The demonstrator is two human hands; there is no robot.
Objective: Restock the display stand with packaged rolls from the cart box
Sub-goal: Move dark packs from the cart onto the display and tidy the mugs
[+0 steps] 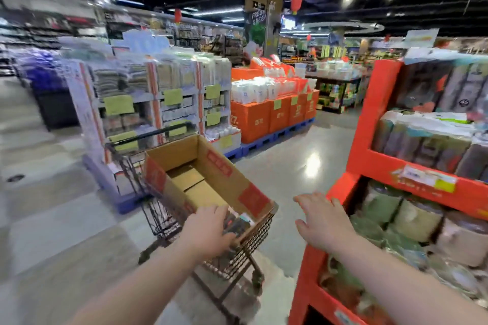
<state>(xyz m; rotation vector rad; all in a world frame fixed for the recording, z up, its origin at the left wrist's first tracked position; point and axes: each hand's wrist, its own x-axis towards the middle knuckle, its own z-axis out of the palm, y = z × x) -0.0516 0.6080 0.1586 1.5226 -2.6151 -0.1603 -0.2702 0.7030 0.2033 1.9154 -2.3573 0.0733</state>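
Note:
An open cardboard box [224, 174] sits in a dark wire cart [245, 248] at centre. Its far end shows bare cardboard; a dark packaged roll [237, 223] lies at its near end. My left hand [208, 229] reaches into that near end and rests on the roll, fingers curled over it. My right hand [322, 219] hovers open, palm down, between the cart and the red display stand [369, 163] on the right. The stand's shelves hold several wrapped rolls [420, 216] in green, beige and dark packs.
A white and blue shelf unit [148, 103] stands just behind the cart. Orange boxes on blue pallets [272, 116] sit further back at centre. Shiny floor [298, 166] runs between the cart and the red stand. The image is blurred by motion.

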